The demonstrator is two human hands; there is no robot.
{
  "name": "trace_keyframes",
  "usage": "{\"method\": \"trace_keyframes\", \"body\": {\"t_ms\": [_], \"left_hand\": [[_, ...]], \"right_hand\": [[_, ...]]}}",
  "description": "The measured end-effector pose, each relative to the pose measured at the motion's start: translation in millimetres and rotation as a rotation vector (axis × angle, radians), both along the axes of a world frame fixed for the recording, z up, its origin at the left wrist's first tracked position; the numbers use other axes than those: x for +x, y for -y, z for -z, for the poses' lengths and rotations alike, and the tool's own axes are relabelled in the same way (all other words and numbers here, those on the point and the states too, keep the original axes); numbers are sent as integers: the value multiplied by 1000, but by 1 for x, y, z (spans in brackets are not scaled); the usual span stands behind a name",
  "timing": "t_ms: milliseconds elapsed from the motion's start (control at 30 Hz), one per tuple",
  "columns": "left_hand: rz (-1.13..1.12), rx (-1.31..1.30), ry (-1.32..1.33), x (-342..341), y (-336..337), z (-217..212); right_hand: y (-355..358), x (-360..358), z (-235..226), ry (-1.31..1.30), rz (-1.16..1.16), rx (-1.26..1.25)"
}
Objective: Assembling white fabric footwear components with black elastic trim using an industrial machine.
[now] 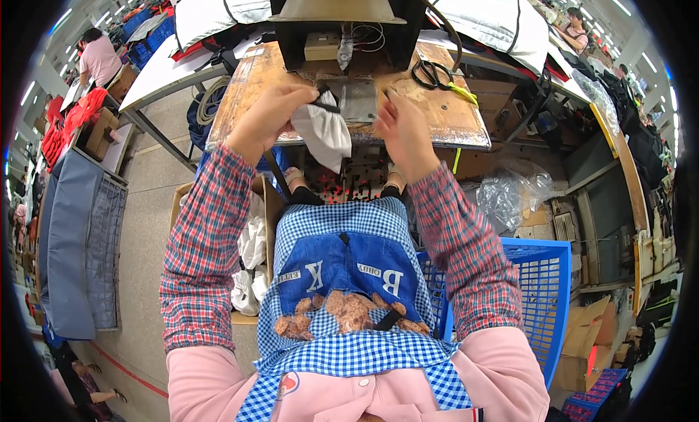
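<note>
I see the left hand (266, 120) pinching a white fabric piece (324, 134) with a black strap (325, 106) at the machine's metal plate (358, 100). The right hand (405, 134) looks closed beside it; what it holds I cannot tell. Scissors (433, 75) lie untouched, so this piece seems mid-way.

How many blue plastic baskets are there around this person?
3 at least: one blue basket beside the person's right arm, another on the floor at lower right, and a third far off at upper left. Others may be hidden behind the clutter.
</note>
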State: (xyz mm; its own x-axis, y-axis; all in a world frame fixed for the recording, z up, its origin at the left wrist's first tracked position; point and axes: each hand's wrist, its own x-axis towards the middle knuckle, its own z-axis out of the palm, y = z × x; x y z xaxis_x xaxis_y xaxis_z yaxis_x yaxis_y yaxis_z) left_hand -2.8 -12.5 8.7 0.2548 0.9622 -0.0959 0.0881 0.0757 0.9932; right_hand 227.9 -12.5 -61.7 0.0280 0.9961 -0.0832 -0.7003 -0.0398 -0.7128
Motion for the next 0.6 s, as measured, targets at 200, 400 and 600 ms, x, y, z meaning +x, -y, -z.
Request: {"method": "trace_keyframes", "body": {"t_ms": [200, 400, 600], "left_hand": [[596, 356, 383, 117, 114, 14], [634, 907, 149, 127, 217, 43], [-324, 534, -491, -57, 200, 182]], "right_hand": [[99, -25, 107, -95, -42, -204], [87, -24, 130, -113, -253, -208], [81, 13, 120, -114, -230, -253]]}}
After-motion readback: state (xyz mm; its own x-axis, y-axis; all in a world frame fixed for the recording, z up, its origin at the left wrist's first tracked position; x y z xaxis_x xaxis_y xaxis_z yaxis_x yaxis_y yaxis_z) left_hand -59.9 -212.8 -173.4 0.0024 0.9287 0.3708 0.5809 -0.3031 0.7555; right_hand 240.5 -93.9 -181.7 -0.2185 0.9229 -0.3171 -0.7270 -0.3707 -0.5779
